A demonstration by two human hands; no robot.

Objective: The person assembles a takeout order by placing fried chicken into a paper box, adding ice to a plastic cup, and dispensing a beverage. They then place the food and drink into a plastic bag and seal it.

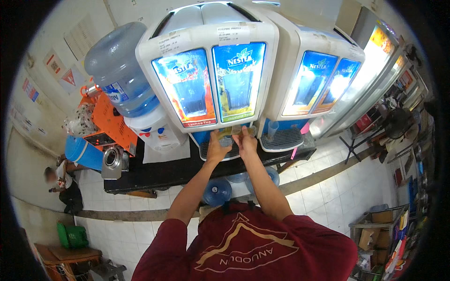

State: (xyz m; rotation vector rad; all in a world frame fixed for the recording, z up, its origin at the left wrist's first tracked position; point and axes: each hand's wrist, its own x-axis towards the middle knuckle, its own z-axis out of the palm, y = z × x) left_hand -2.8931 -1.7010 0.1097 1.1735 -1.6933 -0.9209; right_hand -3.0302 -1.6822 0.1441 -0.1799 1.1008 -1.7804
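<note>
Both my hands are at the drip tray (pixel 233 154) of a white Nestea drink dispenser (pixel 207 31), just under its lit front panels. My left hand (pixel 217 148) is wrapped around a clear plastic cup (pixel 226 141), seen from above. Beside it, my right hand (pixel 246 140) grips another clear cup (pixel 251 131) with yellowish drink in it. The dispenser's lower edge and my fingers partly hide both cups, and their fill levels cannot be made out.
A second Nestea dispenser (pixel 288 42) stands at right, with a clear cup (pixel 272 130) on its tray. Left are a water dispenser (pixel 158 135) with a large bottle and an orange machine (pixel 112 123). Blue water bottles (pixel 217 191) stand below the black table (pixel 140 179). A person (pixel 66 186) is far left.
</note>
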